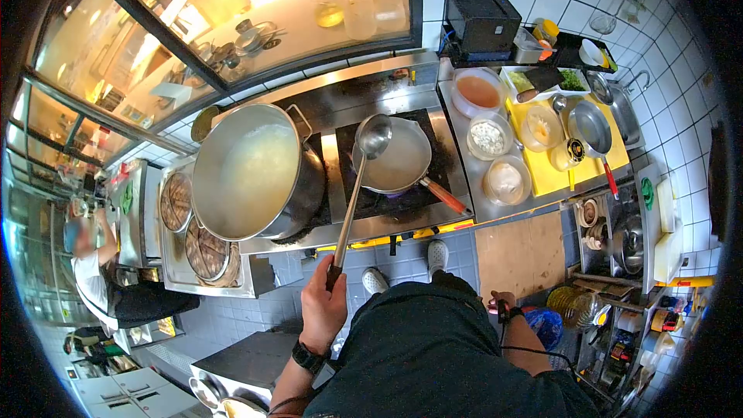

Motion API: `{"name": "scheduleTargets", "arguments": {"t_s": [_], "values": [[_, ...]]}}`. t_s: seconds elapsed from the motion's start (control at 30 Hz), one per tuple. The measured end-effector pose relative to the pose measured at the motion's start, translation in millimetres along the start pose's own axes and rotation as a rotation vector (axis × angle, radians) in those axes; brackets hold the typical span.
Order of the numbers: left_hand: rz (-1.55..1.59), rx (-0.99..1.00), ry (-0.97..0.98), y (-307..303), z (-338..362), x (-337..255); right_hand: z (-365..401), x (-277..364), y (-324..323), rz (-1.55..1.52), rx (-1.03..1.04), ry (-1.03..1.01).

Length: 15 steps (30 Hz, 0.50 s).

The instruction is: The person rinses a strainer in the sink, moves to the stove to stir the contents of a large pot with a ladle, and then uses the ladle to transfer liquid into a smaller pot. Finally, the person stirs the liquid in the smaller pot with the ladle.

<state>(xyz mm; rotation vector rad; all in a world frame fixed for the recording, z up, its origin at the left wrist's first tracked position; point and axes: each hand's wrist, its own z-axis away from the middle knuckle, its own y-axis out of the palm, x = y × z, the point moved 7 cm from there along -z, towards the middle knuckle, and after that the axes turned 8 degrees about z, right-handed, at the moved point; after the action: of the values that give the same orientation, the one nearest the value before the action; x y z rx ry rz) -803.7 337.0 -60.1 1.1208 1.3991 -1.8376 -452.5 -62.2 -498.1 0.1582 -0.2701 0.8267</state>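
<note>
My left hand (323,306) is wrapped round the dark end of a long-handled metal ladle (352,213). The ladle's round bowl is raised over the left rim of a saucepan (418,156). Cloudy pale liquid fills the saucepan, which sits on the stove burner with its wooden handle pointing toward my right side. To the left stands a large stockpot (306,193) of steaming pale broth, tilted in this view by the lens. My right hand (503,302) hangs low by my right side, away from the counter; its fingers are small and partly hidden here.
On the right counter, tubs of white food (489,137), a container of reddish-brown liquid (476,93) and a red-handled pan (592,128) stand around a yellow board (546,174). Woven steamer lids (209,251) lie left of the stockpot. Another person (97,263) stands far left.
</note>
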Motion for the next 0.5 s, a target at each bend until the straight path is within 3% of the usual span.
{"name": "scheduleTargets", "arguments": {"t_s": [0.13, 0.27, 0.33, 0.47, 0.5], "values": [[-0.012, -0.002, -0.001, 1, 0, 3, 8, 3, 2, 0.109, -0.159, 0.017], [-0.011, -0.004, -0.015, 1, 0, -1, 3, -1, 0, 0.020, -0.127, 0.017], [-0.010, -0.004, -0.022, 1, 0, 0, 21, 17, 13, 0.244, -0.090, -0.063], [-0.017, -0.012, -0.015, 1, 1, 2, 21, 13, 12, 0.160, -0.154, 0.002], [-0.014, -0.011, -0.019, 1, 1, 2, 10, 11, 10, 0.276, -0.118, -0.038]]}}
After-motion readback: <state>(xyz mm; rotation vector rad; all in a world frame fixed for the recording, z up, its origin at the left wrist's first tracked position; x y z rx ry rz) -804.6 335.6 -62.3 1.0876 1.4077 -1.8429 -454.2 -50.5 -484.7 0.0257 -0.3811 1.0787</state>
